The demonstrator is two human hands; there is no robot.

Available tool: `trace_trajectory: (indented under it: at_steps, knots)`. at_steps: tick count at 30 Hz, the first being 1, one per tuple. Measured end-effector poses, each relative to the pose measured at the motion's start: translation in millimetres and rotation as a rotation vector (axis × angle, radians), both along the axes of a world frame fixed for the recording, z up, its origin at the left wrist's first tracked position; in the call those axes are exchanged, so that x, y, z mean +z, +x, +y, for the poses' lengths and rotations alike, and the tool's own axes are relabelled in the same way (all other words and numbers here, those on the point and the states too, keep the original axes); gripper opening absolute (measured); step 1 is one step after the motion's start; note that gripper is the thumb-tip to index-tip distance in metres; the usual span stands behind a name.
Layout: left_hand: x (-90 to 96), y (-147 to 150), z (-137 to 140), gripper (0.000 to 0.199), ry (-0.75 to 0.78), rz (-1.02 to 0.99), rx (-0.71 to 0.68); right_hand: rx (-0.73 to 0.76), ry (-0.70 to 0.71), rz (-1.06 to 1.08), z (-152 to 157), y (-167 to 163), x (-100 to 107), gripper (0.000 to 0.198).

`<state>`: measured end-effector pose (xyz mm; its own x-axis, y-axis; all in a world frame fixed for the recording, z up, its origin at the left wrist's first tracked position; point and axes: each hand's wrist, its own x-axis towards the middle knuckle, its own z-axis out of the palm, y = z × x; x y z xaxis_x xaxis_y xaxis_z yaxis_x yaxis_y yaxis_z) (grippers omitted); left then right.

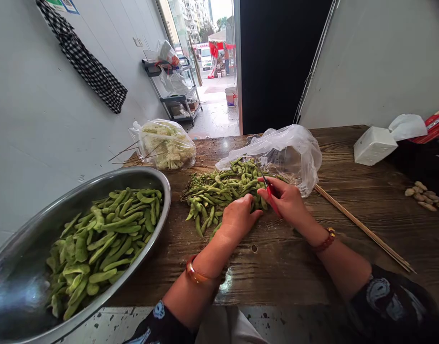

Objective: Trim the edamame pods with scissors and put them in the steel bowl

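A heap of green edamame pods [219, 188] lies on the wooden table in front of me. My left hand [239, 216] is at the near right side of this heap, its fingers curled down on a pod and partly hidden behind the back of the hand. In my right hand [291, 203] is a pair of scissors [272, 198] with red handles, the blades pointing away from me over the heap. Left of the heap, a large steel basin [166, 193] holds many more edamame pods.
Behind the heap lies a crumpled clear plastic bag [298, 143]. A bag of pale cauliflower [167, 145] sits at the back left. Thin wooden skewers [363, 227] lie on the right, with a tissue pack [374, 145] and peanuts [425, 196] beyond. The table [277, 272] reaches close to me.
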<state>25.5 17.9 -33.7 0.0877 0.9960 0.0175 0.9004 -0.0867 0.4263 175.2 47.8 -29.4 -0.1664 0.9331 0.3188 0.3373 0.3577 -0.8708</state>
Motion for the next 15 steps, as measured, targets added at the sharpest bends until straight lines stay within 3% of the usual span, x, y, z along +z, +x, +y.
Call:
trace_trajectory:
  at_steps: [3, 5, 8, 12, 15]
  knots:
    - [-1.5, -4.6, 3.2, 0.006, 0.0, -0.05, 0.005, 0.004, 0.007, -0.016, -1.5, -0.5, 0.3, 0.047]
    - [-1.1, -10.5, 5.9, 0.005, 0.026, -0.194, 0.008, 0.003, -0.004, -0.014, -2.8, -0.3, 1.6, 0.048]
    - [2.6, -20.0, 8.3, 0.009, 0.034, -0.556, 0.001, 0.003, -0.026, -0.012, -3.6, 0.6, 2.9, 0.049]
    - [9.2, -26.7, 7.2, 0.027, -0.145, -1.052, 0.033, -0.006, 0.017, -0.044, -2.5, 1.0, 2.3, 0.049]
    - [12.3, -26.8, 5.6, 0.028, -0.228, -1.272, 0.033, 0.005, 0.039, -0.087, -2.9, -0.2, 1.1, 0.05]
